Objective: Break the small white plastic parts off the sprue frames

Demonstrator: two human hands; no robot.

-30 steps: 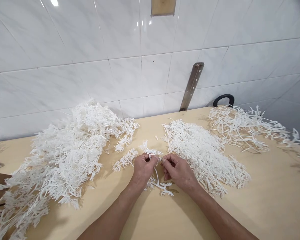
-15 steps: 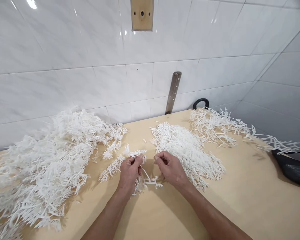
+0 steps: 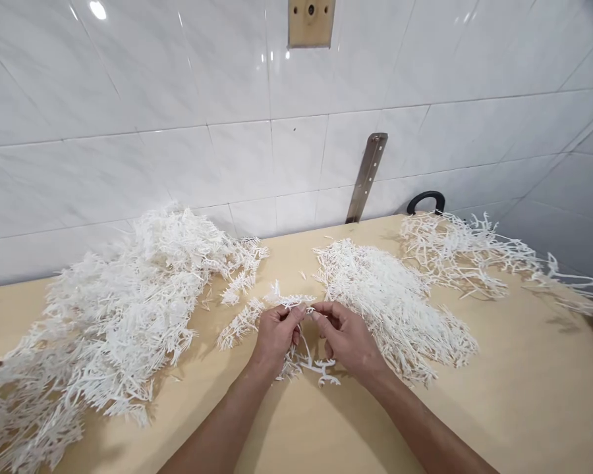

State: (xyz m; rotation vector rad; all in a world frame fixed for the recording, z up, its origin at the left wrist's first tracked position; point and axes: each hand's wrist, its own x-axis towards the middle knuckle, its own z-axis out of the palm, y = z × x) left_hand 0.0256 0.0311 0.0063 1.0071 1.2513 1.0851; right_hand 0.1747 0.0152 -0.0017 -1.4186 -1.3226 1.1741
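Pinched in my left hand (image 3: 277, 334) is a white branched plastic piece (image 3: 312, 364), its forked lower end hanging between my hands. The fingers of my right hand (image 3: 346, 337) are closed at the piece's upper end, close to my left fingertips. Small white twigs (image 3: 242, 322) lie just left of my left hand. Right of my right hand spreads a heap of slender white sticks (image 3: 375, 289). A larger, tangled heap of white branched pieces (image 3: 143, 309) covers the left of the table.
Thin, bare white branching stems (image 3: 454, 253) lie at the back right of the wooden table (image 3: 524, 395). Behind them rises a black curved handle (image 3: 425, 195). A metal strip with holes (image 3: 367, 178) leans on the tiled wall (image 3: 242, 158). A wooden plate (image 3: 311, 23) is fixed higher up.
My right hand has moved in to the left hand and now touches the top of the branched piece. The view has turned left, so everything sits further right.
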